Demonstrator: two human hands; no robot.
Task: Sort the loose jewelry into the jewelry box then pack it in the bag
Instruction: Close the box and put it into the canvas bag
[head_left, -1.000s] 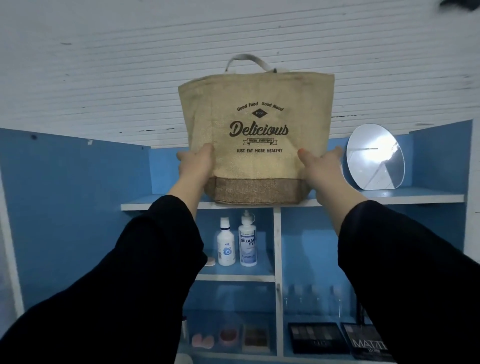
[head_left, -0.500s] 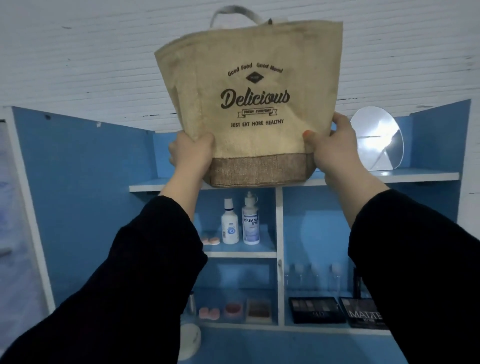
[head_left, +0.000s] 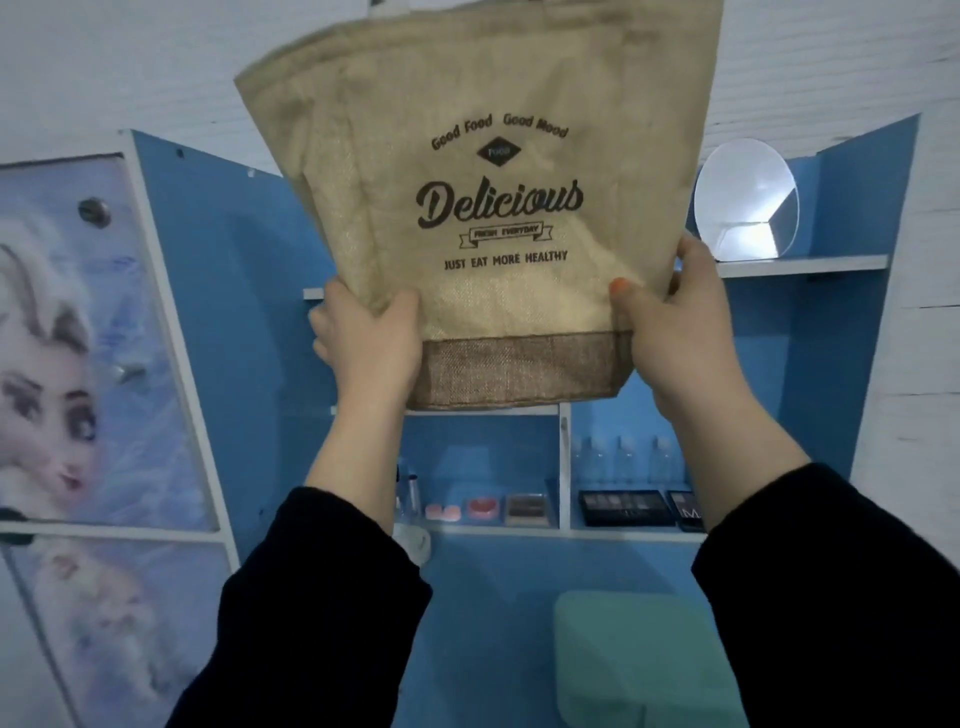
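Observation:
A tan burlap bag (head_left: 493, 208) printed "Delicious", with a darker brown bottom band, hangs in the air in front of the blue shelf unit. My left hand (head_left: 371, 345) grips its lower left side, thumb on the front. My right hand (head_left: 675, 325) grips its lower right side, thumb with an orange nail on the front. The bag's top runs out of the frame. A mint-green box (head_left: 628, 654) lies low at the centre right, on the blue surface below the bag. No loose jewelry is visible.
A round mirror (head_left: 745, 202) stands on the top shelf (head_left: 800, 265). Makeup palettes (head_left: 626, 506), small pink items (head_left: 483, 506) and clear bottles (head_left: 623, 457) fill the lower shelves. A cabinet door with a cartoon picture (head_left: 67, 338) stands at the left.
Both hands have lifted the bag off the top shelf and brought it toward me and lower. The view has tilted down, revealing the green box and the cabinet door.

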